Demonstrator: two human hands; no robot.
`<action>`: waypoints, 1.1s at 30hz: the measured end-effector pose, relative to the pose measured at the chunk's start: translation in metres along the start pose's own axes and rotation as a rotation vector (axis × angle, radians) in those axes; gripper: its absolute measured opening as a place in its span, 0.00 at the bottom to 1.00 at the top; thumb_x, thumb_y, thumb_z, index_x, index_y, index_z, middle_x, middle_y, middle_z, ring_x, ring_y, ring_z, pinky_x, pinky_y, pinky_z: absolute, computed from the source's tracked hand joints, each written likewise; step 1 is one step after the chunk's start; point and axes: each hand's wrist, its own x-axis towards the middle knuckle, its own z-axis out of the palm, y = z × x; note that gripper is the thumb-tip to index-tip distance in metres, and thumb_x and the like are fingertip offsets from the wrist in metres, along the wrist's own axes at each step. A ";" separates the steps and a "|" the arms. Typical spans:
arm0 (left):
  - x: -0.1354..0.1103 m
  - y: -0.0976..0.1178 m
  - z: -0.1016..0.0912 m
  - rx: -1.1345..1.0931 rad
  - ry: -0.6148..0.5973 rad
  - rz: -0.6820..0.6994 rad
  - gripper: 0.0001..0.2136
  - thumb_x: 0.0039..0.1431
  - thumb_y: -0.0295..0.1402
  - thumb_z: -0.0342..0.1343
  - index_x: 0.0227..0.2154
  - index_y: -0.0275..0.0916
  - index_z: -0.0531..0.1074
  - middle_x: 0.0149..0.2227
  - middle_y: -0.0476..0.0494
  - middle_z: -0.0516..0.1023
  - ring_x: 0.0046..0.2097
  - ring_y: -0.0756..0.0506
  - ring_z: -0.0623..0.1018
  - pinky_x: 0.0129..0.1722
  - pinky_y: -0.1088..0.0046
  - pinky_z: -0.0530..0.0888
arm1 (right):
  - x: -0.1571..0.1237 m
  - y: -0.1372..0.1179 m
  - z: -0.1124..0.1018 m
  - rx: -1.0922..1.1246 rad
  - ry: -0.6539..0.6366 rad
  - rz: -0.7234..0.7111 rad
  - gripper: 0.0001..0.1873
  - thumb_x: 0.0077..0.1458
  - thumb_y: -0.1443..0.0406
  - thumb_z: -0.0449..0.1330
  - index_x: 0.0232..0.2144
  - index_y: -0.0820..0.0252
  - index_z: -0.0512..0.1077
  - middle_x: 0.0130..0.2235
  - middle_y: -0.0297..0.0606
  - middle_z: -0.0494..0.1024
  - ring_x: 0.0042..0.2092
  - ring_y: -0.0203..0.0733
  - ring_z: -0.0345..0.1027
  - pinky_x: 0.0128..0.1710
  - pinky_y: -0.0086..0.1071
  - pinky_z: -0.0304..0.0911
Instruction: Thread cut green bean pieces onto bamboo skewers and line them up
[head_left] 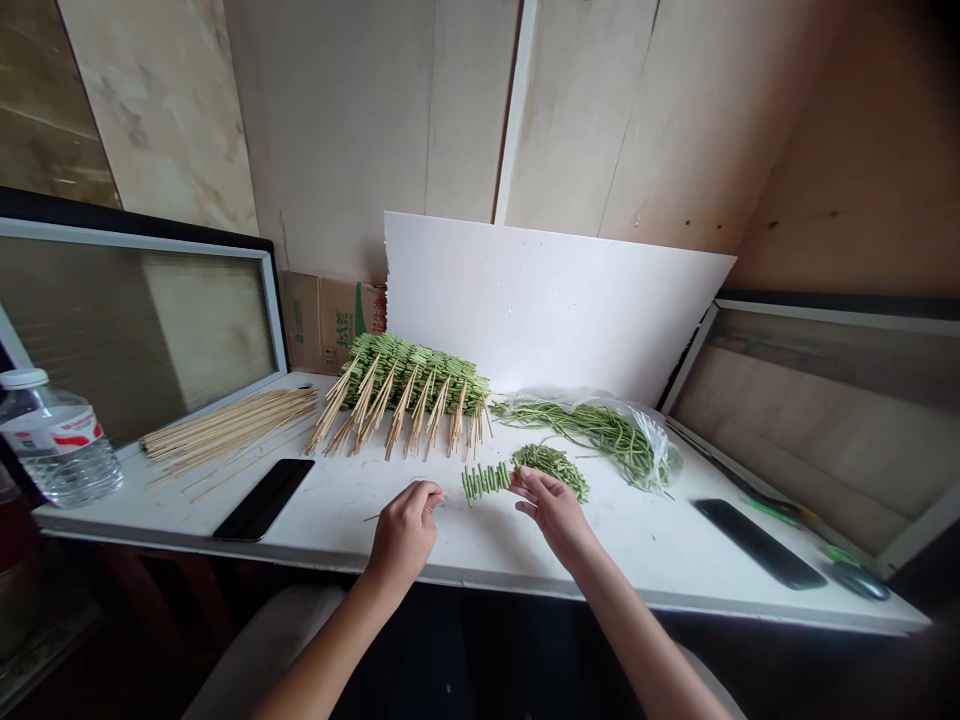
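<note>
Green bean pieces (486, 481) are sitting in a short row between your hands, left hand (405, 527) pinching a thin skewer (372, 517), right hand (553, 506) gripping the row's end.

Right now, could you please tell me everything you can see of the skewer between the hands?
The skewer is a thin, pale stick, wood or bamboo by its look. It carries a row of short green pieces threaded side by side. It lies roughly level, low over the white tabletop; whether it rests on it cannot be told. The left hand pinches its bare part, its tip poking out leftward. The right hand touches the row's right end.
</note>
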 end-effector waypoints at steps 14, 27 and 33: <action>-0.001 0.005 -0.002 0.010 0.000 0.055 0.15 0.59 0.15 0.45 0.35 0.41 0.70 0.33 0.46 0.81 0.38 0.45 0.84 0.37 0.72 0.78 | -0.008 0.005 0.012 -0.098 0.107 -0.116 0.22 0.46 0.48 0.74 0.35 0.60 0.84 0.41 0.46 0.84 0.49 0.55 0.76 0.44 0.43 0.76; -0.003 -0.004 0.003 -0.013 -0.032 -0.014 0.13 0.61 0.17 0.46 0.36 0.41 0.70 0.34 0.45 0.81 0.37 0.44 0.83 0.35 0.72 0.77 | -0.008 0.009 0.016 -0.028 0.108 -0.107 0.25 0.51 0.44 0.68 0.40 0.56 0.84 0.53 0.47 0.81 0.57 0.60 0.73 0.43 0.43 0.76; -0.002 -0.010 0.001 0.067 -0.048 -0.094 0.12 0.64 0.21 0.46 0.38 0.42 0.72 0.33 0.46 0.82 0.35 0.44 0.83 0.34 0.73 0.75 | -0.012 -0.007 0.009 -0.135 0.121 -0.072 0.22 0.53 0.50 0.66 0.45 0.56 0.81 0.47 0.47 0.84 0.55 0.57 0.75 0.43 0.40 0.72</action>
